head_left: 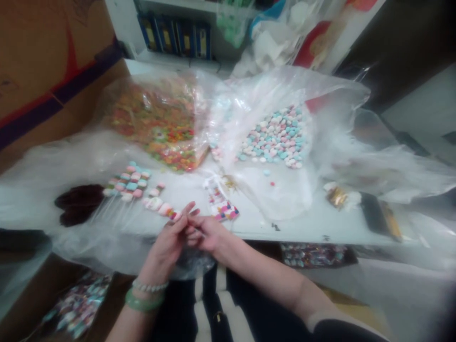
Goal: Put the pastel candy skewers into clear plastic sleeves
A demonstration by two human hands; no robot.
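Note:
My left hand (173, 235) and my right hand (206, 232) meet at the table's front edge, fingers pinched together. Whatever sits between the fingertips is hidden and blurred. A row of pink and white marshmallow candies (156, 205) reaches up to my left fingertips; I cannot tell whether it is held or lies behind them. Farther left lie finished candy skewers (131, 181) of pink, white and blue pieces on clear sticks. Just beyond my right hand is a colourful printed packet (226, 210), with gold twist ties (229, 183) above it.
Behind, an open plastic bag holds pastel candies (278, 135); another holds orange and green gummies (167, 142). A dark cloth-like item (78, 203) lies left, a gold-wrapped item (336, 197) right. Boxes of wrapped candies (80, 301) stand below. A large cardboard box (42, 61) borders the left.

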